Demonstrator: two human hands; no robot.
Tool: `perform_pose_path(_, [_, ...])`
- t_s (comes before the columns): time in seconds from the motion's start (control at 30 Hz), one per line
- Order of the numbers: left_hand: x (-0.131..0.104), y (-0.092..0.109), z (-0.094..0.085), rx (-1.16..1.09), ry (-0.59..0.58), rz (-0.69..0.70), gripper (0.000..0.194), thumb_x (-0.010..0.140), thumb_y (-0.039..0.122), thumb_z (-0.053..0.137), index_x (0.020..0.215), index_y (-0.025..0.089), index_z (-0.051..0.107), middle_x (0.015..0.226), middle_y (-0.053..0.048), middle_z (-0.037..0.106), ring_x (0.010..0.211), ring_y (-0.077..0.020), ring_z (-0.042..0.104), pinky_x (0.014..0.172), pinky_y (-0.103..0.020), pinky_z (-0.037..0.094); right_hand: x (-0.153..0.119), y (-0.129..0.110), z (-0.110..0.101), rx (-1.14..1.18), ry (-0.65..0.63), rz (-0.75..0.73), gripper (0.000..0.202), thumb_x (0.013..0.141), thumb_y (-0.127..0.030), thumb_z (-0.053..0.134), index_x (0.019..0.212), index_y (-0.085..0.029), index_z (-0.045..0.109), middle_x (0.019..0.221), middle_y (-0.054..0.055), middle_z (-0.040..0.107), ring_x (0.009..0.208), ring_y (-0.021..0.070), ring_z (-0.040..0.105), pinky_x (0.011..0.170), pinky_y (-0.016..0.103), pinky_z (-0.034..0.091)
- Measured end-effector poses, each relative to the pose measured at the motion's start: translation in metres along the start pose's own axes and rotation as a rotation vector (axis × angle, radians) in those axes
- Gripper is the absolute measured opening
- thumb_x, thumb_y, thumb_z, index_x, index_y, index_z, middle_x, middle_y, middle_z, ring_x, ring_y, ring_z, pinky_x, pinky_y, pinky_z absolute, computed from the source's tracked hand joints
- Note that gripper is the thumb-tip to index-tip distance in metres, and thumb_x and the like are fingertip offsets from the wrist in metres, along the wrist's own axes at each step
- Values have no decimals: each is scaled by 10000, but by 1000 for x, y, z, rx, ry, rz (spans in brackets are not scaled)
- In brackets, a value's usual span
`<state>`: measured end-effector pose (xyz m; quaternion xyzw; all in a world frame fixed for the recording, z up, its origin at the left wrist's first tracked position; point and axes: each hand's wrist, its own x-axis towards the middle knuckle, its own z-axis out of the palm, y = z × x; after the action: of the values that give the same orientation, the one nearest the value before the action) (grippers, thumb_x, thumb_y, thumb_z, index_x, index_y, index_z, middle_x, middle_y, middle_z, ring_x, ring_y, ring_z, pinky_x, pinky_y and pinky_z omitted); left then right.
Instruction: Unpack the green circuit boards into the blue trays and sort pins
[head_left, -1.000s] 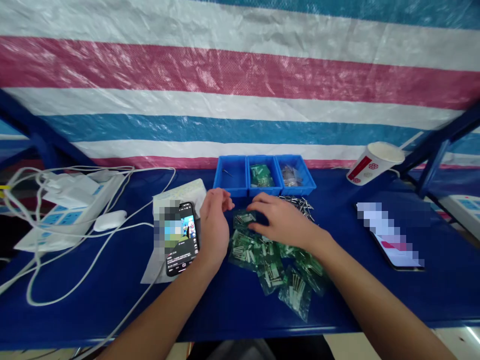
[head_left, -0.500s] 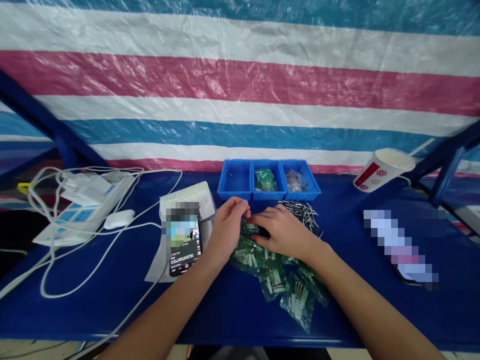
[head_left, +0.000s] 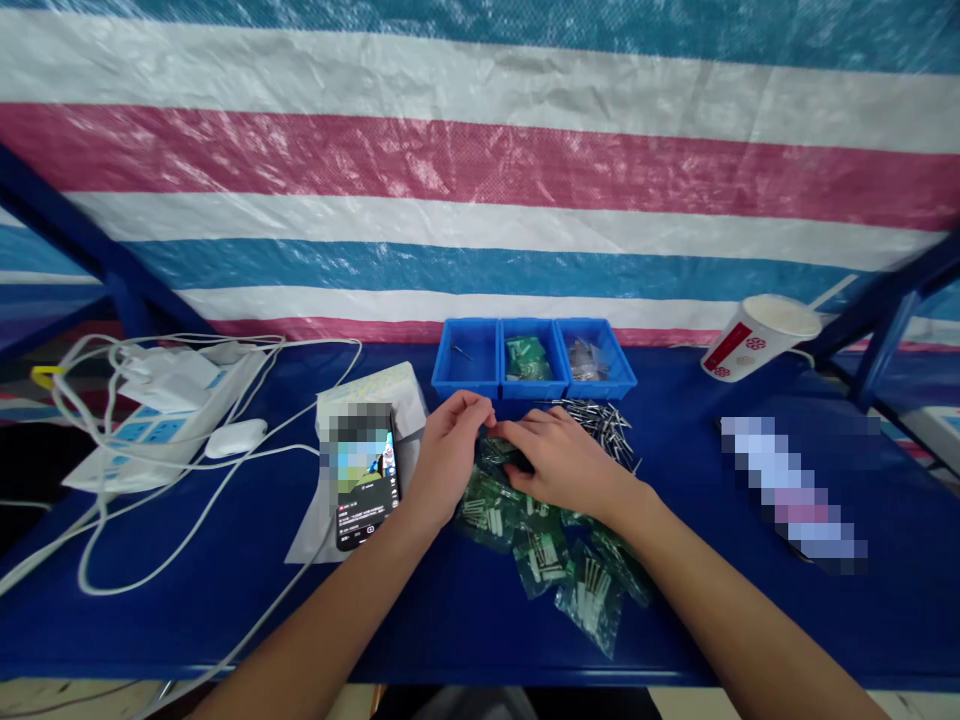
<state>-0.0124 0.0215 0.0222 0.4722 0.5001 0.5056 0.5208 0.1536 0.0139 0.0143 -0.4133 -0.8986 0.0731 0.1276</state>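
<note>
Bag in work (head_left: pixel 496 450): small, green, see-through; on the counter (head_left: pixel 465 620), between the two hands, far-left end of the bag pile (head_left: pixel 544 560)
Right hand (head_left: pixel 559 455): bent over that bag, thumb set apart from the fingers; tips partly hidden, can't tell if film is gripped
Left hand (head_left: pixel 448 442): just beside the bag, thumb and fingertips bunched near its far edge; can't tell if they pinch it
Bag pile: overlapping green bags, metal screws and white pieces visible inside
Loose screws (head_left: pixel 600 428): heap just beyond right hand
Left bin (head_left: pixel 472 388): one screw
Middle bin (head_left: pixel 534 389): green bags
Right bin (head_left: pixel 602 386): small packets, contents unclear
Left phone (head_left: pixel 367 485): screen lit, just beside a tissue pack (head_left: pixel 352 385)
Far left: power strip (head_left: pixel 154 435) under white cables, small white case (head_left: pixel 236 438) beside it
Right side: second phone (head_left: pixel 795 490), pixelated; paper cup (head_left: pixel 759 338) with straw, tilted
Backdrop: striped sheet (head_left: pixel 480 160)
</note>
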Motion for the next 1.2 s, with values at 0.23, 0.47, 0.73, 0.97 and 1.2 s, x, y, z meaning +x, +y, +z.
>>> perform_pose_path(0.23, [-2, 2, 0, 51, -17, 8, 225, 837, 372, 607, 693, 203, 573, 774, 3, 585, 821, -170, 558, 820, -300, 429, 2, 3, 2, 45, 97, -34, 210, 886, -113, 523, 974, -172, 704, 901, 42, 770, 846, 214, 697, 854, 391, 396])
perform_pose_path(0.47, [-5, -3, 4, 147, 56, 145, 184, 922, 416, 569, 997, 248, 584, 971, -14, 590, 937, -175, 564, 791, -279, 444, 3, 12, -6, 453, 499, 262, 188, 879, -198, 571, 953, -195, 744, 906, 55, 786, 778, 202, 722, 747, 353, 536])
perform_pose_path(0.73, [-6, -7, 2, 251, -69, 64, 321, 973, 523, 492, 979, 225, 611, 864, -18, 646, 845, -188, 606, 743, -298, 459, 9, 7, -13, 1265, 648, 614, 264, 732, -375, 780, 910, -189, 717, 744, 24, 734, 667, 160, 664, 644, 324, 589])
perform_pose_path(0.97, [-4, -8, 2, 169, -87, 83, 373, 954, 517, 529, 802, 190, 625, 729, 0, 620, 696, -159, 552, 656, -272, 433, 11, -8, -14, 1364, 528, 559, 326, 735, -375, 780, 989, -211, 660, 676, -34, 641, 610, 129, 601, 589, 302, 604])
perform_pose_path(1.2, [-12, -3, 5, 128, -156, 107, 348, 949, 474, 551, 749, 190, 581, 680, 19, 590, 635, -136, 533, 601, -250, 422, 6, -14, -8, 1255, 343, 425, 396, 906, -549, 590, 707, -219, 500, 650, -29, 509, 615, 130, 566, 530, 261, 541])
